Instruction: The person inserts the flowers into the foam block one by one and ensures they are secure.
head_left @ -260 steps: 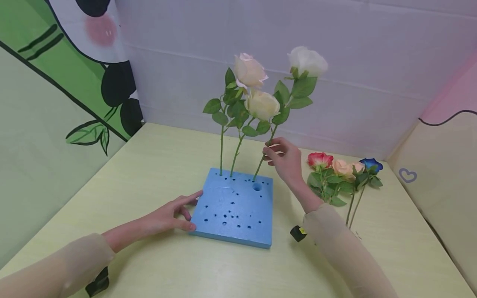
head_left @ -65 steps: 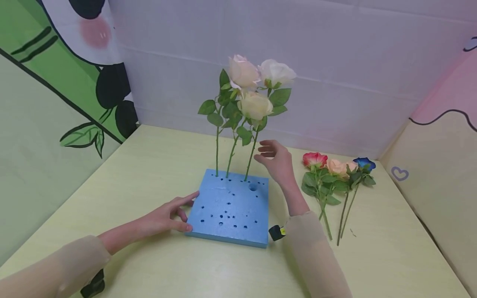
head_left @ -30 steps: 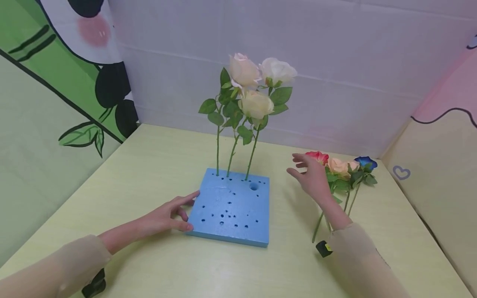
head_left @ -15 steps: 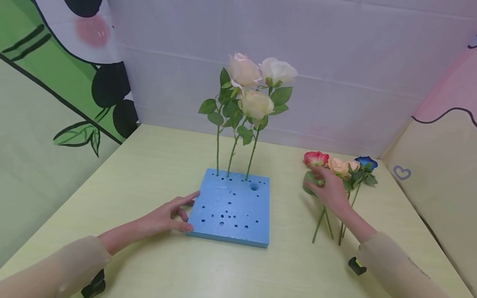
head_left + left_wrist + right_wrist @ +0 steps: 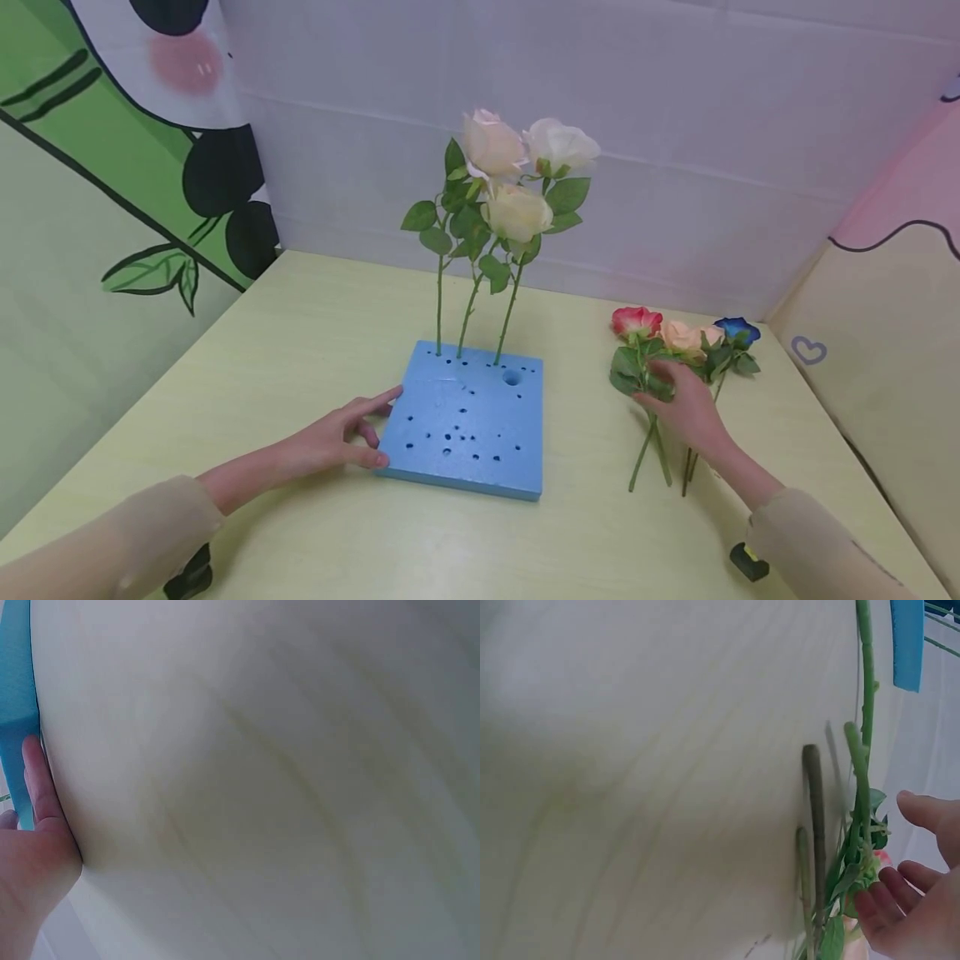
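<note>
My left hand (image 5: 337, 435) rests against the left edge of a blue foam block (image 5: 438, 408) dotted with holes, its thumb at the near corner and index finger farther up. Three artificial roses stand in the block's back row: a pale pink rose (image 5: 493, 145), a cream rose (image 5: 517, 213) and a white rose (image 5: 562, 148). At the right, my right hand (image 5: 688, 410) hovers over the leaves and stems of roses lying down, nearest the red rose (image 5: 636, 322). In the right wrist view its thumb and fingers are apart, with green stems (image 5: 862, 787) beside them and nothing gripped.
Peach roses (image 5: 681, 336) and a blue rose (image 5: 738, 331) lie right of the red one, their stems pointing towards me and some crossing. A pale wood-look table (image 5: 337, 292) carries everything. A light cloth backdrop (image 5: 360, 167) hangs behind, with painted panels at both sides.
Earlier my right hand held the white rose's stem at the block, then let go. It has since moved right and down to the lying roses. My left hand stays at the block.
</note>
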`<state>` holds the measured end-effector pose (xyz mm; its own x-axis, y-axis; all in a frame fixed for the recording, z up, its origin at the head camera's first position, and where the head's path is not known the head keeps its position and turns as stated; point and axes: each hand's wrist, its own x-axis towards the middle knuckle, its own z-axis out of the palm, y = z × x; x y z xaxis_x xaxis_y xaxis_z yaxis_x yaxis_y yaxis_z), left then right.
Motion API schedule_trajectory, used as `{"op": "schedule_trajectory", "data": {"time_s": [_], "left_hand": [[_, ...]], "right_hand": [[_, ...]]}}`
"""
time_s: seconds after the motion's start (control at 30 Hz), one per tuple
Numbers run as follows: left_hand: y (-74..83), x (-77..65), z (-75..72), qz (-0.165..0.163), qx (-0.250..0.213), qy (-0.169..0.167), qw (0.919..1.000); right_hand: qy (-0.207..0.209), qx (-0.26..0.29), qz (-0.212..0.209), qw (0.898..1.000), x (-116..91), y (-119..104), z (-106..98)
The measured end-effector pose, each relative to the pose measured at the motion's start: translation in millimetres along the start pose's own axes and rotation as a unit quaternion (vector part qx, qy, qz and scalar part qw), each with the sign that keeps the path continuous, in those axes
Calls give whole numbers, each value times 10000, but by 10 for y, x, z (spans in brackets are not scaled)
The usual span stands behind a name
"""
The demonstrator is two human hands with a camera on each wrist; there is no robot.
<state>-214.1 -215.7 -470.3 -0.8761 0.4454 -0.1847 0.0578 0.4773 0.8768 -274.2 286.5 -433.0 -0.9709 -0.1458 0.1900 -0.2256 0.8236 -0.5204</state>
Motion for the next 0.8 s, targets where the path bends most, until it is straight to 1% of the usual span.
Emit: {"op": "schedule_trajectory", "data": {"time_s": [0.2, 0.4, 0.6, 0.67, 0.8], "left_hand": [[8, -3, 1, -8, 31, -2, 10000], [9, -3, 3, 6, 19, 8, 10000], [5, 0, 4, 31, 18, 7, 10000], [4, 3, 6, 42, 37, 16, 10000], [4, 7, 6, 40, 58, 40, 10000]], "right_hand": [[-290, -172, -6, 9994, 8, 61, -22], [-648, -225, -139, 9975, 55, 127, -71], [-1118, -18, 73, 9937, 107, 186, -118], [-1183, 7, 92, 9929, 119, 199, -121], [-1203, 10, -25, 9927, 141, 202, -108]]}}
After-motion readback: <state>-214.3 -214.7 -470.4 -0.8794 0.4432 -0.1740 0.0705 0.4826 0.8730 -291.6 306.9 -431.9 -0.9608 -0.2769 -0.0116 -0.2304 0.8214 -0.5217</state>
